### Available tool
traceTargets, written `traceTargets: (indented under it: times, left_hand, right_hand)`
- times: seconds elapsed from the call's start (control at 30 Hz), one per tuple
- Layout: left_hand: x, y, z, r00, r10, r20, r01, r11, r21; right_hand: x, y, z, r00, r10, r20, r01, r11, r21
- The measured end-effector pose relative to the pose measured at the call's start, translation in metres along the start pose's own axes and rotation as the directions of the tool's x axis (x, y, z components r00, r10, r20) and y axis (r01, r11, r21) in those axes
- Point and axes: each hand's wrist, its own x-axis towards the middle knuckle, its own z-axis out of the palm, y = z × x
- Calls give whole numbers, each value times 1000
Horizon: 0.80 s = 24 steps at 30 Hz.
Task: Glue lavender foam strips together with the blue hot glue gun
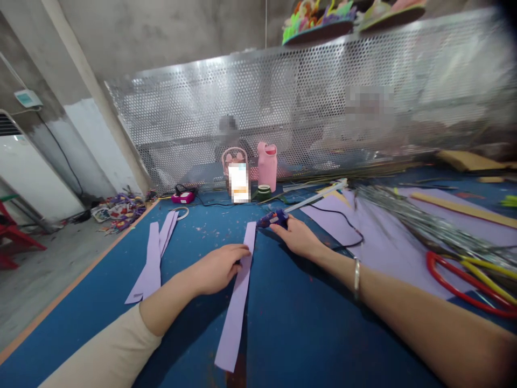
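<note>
Blue tabletop (319, 334) | lilac strip (236, 307): long, flat | right fingers (279, 230) clamp glue gun (271, 219) | left fingers (239, 250): grip unclear

Soft shadows; pale glare on the perforated screen (315, 97); darkened, blurred right edge

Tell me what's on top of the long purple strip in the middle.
The left hand lies partly over the purple strip, hiding the patch beneath. The right hand holds a blue glue gun beside the strip's far end.
</note>
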Motion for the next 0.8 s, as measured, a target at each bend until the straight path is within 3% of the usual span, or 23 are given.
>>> traceTargets:
  times: [0.13, 0.23, 0.33, 0.43, 0.53, 0.63, 0.8]
  left_hand:
    - [-1, 8, -4, 971, -111, -210, 107, 994, -28]
    - [-11, 25, -14, 870, -353, -346, 358, 932, -50]
    - [-35, 47, -19, 823, -541, -175, 553, 832, 29]
    - [-66, 66, -10, 794, -608, -11, 607, 791, 73]
    - [-89, 77, 7, 770, -638, 14, 638, 770, -14]
    - [-96, 86, 21, 749, -663, -8, 658, 745, -109]
    - [-95, 88, 24, 785, -618, 33, 602, 751, -272]
  right_hand:
    - [2, 6, 2, 994, 98, -41, -87, 973, 215]
    - [1, 8, -7, 987, 159, 7, -148, 897, 416]
    - [-1, 8, -22, 981, 180, 72, -188, 787, 587]
    - [-4, 5, -39, 975, 194, 106, -211, 673, 709]
    - [-5, 3, -50, 972, 202, 119, -216, 577, 788]
    - [-7, 1, -57, 971, 201, 127, -215, 513, 831]
    - [-10, -2, -61, 973, 189, 135, -210, 465, 860]
